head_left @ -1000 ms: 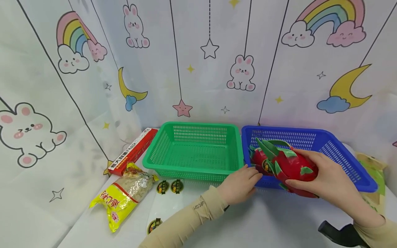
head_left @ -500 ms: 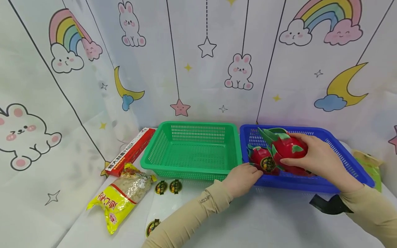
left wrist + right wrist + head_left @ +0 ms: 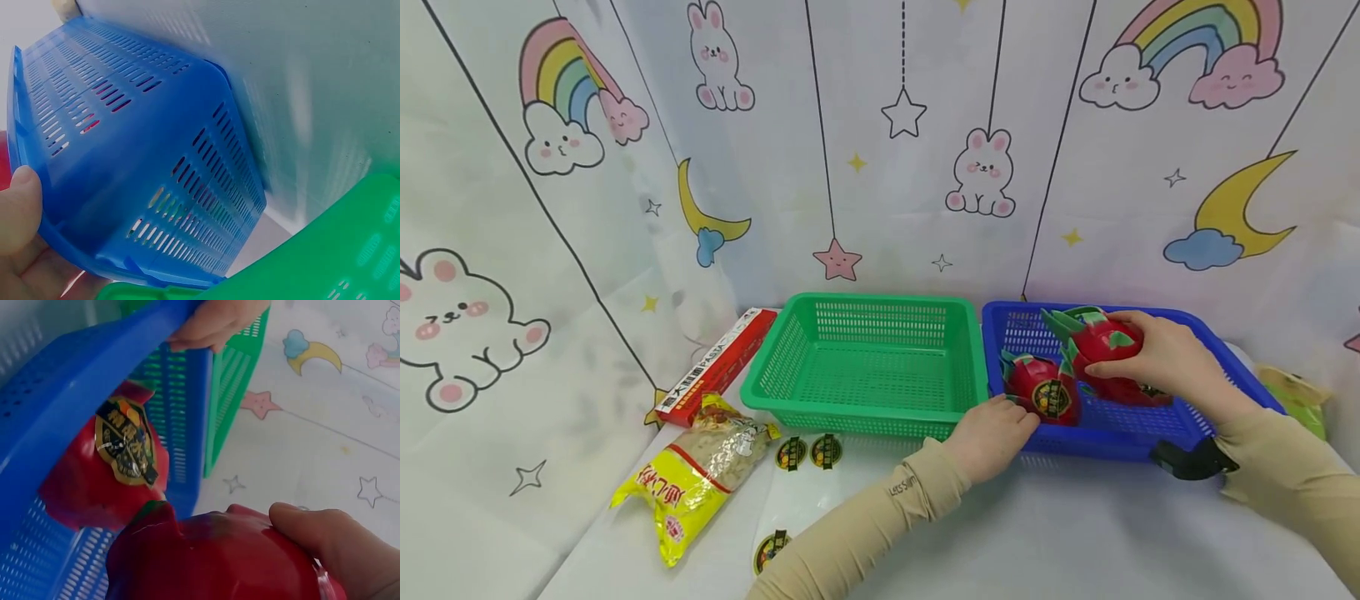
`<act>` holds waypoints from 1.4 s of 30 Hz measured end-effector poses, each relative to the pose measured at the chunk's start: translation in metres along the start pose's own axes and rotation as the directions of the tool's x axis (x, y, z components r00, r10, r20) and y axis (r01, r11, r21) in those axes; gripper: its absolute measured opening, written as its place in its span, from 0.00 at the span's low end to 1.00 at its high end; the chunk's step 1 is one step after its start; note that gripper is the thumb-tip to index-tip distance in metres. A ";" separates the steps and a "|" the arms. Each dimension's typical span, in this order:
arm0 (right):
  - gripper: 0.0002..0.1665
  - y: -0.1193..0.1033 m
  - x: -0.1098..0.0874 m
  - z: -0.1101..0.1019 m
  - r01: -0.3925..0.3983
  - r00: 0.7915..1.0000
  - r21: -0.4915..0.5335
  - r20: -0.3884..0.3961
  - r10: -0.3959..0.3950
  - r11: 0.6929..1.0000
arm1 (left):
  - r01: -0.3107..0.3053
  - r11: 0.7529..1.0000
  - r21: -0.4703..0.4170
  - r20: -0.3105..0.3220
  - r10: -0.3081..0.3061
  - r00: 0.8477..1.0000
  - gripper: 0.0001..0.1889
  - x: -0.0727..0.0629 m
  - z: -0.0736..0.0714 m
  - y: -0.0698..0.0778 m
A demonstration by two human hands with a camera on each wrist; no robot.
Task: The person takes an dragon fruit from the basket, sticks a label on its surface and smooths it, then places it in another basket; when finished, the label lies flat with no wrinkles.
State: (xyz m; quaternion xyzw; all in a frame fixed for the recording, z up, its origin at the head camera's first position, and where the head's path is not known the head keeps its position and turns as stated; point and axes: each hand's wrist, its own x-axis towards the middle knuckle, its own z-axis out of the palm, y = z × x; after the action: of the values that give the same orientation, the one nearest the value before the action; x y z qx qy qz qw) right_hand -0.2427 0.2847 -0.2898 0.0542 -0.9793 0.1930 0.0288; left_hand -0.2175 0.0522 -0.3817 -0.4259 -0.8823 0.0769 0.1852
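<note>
My left hand grips the near left corner of the blue basket. In the left wrist view its thumb lies on the rim, with the other fingers curled beneath. My right hand holds a red dragon fruit with green leafy tips, low inside the blue basket. Beside it, in the basket's left end, lies a second dragon fruit bearing a black and gold sticker. The right wrist view shows the thumb pressed on the held fruit, whose underside is hidden there.
A green basket stands right against the blue one on its left. Further left are a red pasta box and a yellow food bag. Round stickers lie in front. A green package sits behind the blue basket's right end.
My right hand has carried the dragon fruit from over the blue basket's front rim back and down into the basket. The left hand has stayed at the corner.
</note>
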 end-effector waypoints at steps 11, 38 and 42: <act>0.63 0.017 0.020 0.004 -0.061 0.992 -0.019 0.110 0.062 0.998 | -0.014 1.000 -0.004 -0.021 0.014 1.000 0.11 0.000 0.002 0.000; 0.56 0.044 0.055 0.016 -0.093 0.917 -0.002 0.390 0.086 0.996 | 0.000 1.000 -0.006 -0.040 0.000 0.999 0.11 -0.001 0.003 0.001; 0.56 0.047 0.054 0.020 -0.076 0.912 -0.026 0.403 0.080 0.997 | 0.006 1.000 -0.002 -0.039 -0.006 0.999 0.10 -0.001 0.003 0.002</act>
State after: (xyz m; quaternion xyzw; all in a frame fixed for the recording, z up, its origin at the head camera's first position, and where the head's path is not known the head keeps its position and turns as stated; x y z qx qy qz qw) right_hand -0.3023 0.3153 -0.3216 0.0536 -0.9665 0.1737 -0.1811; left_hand -0.2170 0.0524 -0.3856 -0.4250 -0.8797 0.0671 0.2024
